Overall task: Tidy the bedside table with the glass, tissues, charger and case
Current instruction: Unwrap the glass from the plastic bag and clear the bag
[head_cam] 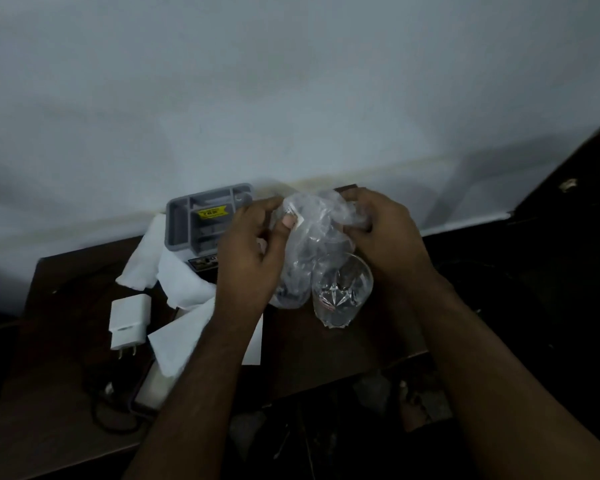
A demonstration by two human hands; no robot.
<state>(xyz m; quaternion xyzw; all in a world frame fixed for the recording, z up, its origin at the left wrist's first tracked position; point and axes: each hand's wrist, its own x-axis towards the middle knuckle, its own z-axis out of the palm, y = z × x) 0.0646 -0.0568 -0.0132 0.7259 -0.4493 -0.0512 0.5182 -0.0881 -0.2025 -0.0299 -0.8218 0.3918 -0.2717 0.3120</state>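
Head view: left hand (253, 247) and right hand (385, 233) both pinch a clear plastic bag (312, 223); the glass (340, 292) just below the right hand could be knocked over.

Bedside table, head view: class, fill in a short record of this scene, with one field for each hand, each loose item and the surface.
left hand: pinching the clear plastic bag
right hand: gripping the same bag
bag contents: dark, unclear
glass: clear, cut base, below the bag
tissues: white, spread left of the hands
charger: white plug, left side
cable: dark, coiled at front left
organiser: grey, against the wall
table: dark wood
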